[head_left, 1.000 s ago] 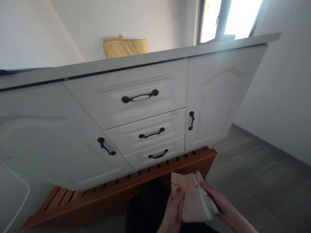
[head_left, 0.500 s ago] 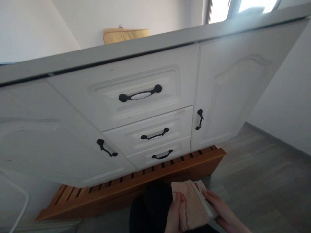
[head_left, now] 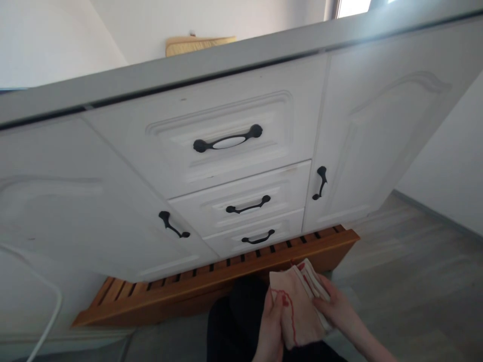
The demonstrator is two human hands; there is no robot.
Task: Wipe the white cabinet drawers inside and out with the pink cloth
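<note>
A folded beige-pink cloth [head_left: 302,306] with red line markings lies between my two hands, low in the head view above dark-clothed knees. My left hand [head_left: 270,322] grips its left edge, thumb on top and fingers underneath. On the other side my right hand [head_left: 335,304] pinches the folded layers at the right edge, where pale borders and red patches show. The undersides of the fingers are hidden by the cloth.
Ahead stands a white cabinet [head_left: 241,171] with dark handles and a grey countertop [head_left: 226,58]. A slatted wooden bench [head_left: 211,281] runs along its base. A white cable [head_left: 56,306] hangs at left; a yellow-tan object [head_left: 199,45] shows behind the counter.
The hands and cloth have shifted slightly upward in view. My right thumb has come over the cloth, and its layers at the right are a little more spread. The camera view has shifted slightly.
</note>
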